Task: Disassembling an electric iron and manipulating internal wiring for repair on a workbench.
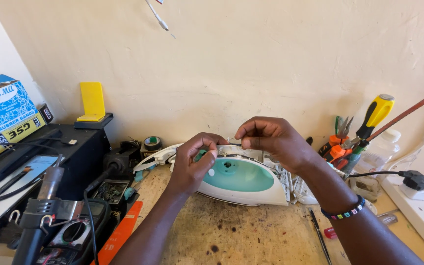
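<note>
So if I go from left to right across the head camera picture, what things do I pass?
Blue box → yellow stand → roll of tape → left hand → white and teal iron shell → right hand → yellow-handled screwdriver → black plug in the white power strip.

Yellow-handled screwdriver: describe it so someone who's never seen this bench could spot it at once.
Start at the white and teal clothes iron shell lying on the wooden bench against the wall. To the right of it, past the right hand, a cluster of tools stands upright. The screwdriver rises highest from it, the only one with a thick yellow and black handle; its neighbours have orange grips.
</note>
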